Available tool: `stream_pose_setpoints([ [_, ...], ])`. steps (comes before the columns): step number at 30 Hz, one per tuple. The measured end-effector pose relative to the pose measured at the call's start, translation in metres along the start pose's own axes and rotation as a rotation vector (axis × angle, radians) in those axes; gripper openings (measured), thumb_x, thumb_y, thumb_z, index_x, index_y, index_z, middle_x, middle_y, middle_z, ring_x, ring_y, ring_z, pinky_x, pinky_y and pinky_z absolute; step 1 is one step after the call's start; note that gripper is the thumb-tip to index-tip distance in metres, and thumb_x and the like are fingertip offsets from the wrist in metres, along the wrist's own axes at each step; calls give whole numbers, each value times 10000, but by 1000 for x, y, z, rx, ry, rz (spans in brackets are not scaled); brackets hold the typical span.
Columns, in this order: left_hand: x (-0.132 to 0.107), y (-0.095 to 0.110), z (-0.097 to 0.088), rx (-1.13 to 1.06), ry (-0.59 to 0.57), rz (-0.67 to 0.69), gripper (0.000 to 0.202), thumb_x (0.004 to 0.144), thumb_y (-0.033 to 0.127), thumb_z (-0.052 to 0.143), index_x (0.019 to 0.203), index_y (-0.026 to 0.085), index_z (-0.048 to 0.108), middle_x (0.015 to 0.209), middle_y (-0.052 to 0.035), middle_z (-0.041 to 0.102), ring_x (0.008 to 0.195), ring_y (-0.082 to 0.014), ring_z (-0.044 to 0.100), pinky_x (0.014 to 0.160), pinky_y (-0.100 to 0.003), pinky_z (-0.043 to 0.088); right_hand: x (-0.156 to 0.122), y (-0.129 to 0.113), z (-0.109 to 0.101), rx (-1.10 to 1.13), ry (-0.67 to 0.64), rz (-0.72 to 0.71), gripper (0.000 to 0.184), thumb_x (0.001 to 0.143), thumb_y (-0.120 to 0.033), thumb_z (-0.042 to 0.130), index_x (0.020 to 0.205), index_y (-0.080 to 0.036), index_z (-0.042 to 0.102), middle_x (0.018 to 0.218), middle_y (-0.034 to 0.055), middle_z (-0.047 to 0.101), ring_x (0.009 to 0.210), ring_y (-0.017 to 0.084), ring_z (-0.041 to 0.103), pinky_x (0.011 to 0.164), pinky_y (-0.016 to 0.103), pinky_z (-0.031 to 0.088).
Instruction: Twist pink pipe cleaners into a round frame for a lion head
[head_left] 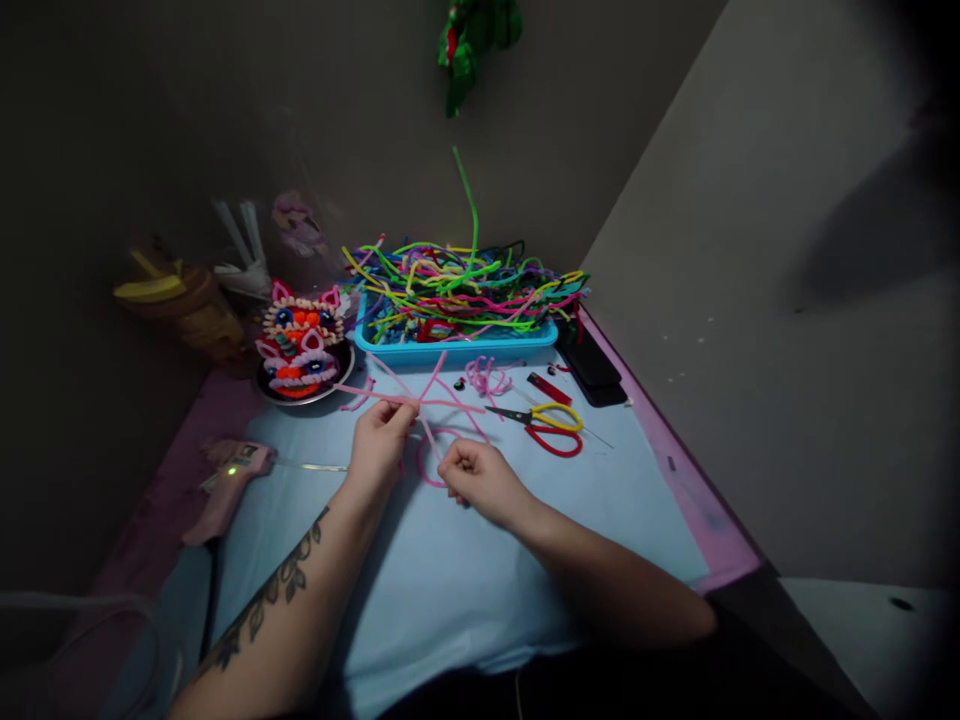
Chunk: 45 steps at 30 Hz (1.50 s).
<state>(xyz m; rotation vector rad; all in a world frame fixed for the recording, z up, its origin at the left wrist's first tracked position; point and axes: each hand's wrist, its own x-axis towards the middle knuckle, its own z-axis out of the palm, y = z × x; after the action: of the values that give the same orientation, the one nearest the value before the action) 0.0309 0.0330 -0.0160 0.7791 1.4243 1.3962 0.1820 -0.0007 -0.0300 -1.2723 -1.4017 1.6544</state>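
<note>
From afar I see the left hand (pixel 384 437) pinching crossed pink stems (pixel 452 404) above the bench (pixel 731 560), right hand (pixel 474 471) clamped on one strand (pixel 430 436) (the near one); tugging hard could splay the crossing, or scissors (pixel 531 417) at right could snag a tip.

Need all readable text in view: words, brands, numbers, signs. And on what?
None readable.
Pink glue gun: pale patch by the green light, too small to tell if printed.
Red stick: any marking too small to read.
Scissors: no legible lettering.
Pink fuzzy stems: no lettering visible.
</note>
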Motion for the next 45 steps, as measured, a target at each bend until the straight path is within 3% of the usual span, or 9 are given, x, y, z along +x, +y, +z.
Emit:
stream_pose_setpoints([
  [6,-2,5,0,42,-16,51,178,667,328,717,679,162,656,579,23,559,507,-93,423,509,-239,309,1,0,6,130,-15,118,124,703,-255,587,620,-202,511,415,-77,527,329,58,420,354,167,290],
  [11,2,12,-7,50,-10,-44,220,635,355,742,692,158,662,626,-1,597,569,-112,492,544,-241,358,3,-5,-4,174,-197,80,335,729,-490,668,779,-164,611,711,24,694,421,61,532,351,171,260],
  [14,2,15,-8,10,-4,-105,265,584,367,769,668,150,644,616,4,590,569,-110,498,536,-236,361,6,-7,-9,206,-116,56,445,730,-577,659,905,-169,633,760,17,677,419,48,485,348,180,242],
  [17,-2,16,-6,10,-19,-122,270,580,372,772,642,147,637,596,10,584,554,-99,492,530,-229,355,9,-7,-10,223,-1,-18,384,723,-525,696,868,-175,636,679,-26,609,435,41,416,379,183,241],
  [23,-10,13,1,16,-89,-119,232,593,344,767,663,141,680,621,-19,631,551,-99,514,530,-229,355,12,-8,-4,263,36,-38,316,705,-467,708,753,-161,645,577,-29,584,453,53,390,417,195,230],
  [33,-19,10,8,-46,-182,-127,209,571,319,772,621,149,661,562,13,577,521,-95,466,515,-232,346,13,-5,3,477,-97,108,283,648,-405,711,616,-180,543,429,-60,535,314,30,322,343,197,137],
  [45,-11,14,5,-14,-75,-44,242,559,356,787,602,156,657,576,-5,591,542,-108,444,530,-248,324,8,-10,6,372,-80,169,275,669,-405,684,621,-179,536,456,-64,541,335,24,342,337,170,156],
])
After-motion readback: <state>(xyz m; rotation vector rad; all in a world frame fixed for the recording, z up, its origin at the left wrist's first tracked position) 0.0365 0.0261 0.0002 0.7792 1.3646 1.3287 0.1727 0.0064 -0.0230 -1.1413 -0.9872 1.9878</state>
